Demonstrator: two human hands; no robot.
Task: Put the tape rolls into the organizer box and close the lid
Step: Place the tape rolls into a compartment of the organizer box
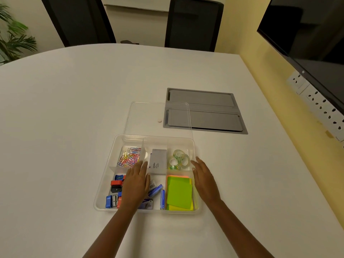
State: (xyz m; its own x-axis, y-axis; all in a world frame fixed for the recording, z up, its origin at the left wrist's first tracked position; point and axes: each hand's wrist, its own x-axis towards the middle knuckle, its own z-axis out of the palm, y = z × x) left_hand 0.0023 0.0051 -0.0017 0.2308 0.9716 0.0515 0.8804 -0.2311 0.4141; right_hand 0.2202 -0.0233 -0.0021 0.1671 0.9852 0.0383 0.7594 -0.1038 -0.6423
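The tape rolls (179, 158) lie heaped in the far right compartment of the clear organizer box (104, 183), so the remaining step is judged to be closing. The lid (158, 116) lies flat on the bench (74, 108), directly beyond the box's far edge and touching it, its long axis running away from the person. Both hands are empty with fingers spread: the left hand (136, 180) hovers over the box's middle compartments, the right hand (203, 175) at the right wall. The lid sits forward of both, about equally near. A grey panel (204, 110) lies partly under the lid's right side; open bench surrounds the rest.
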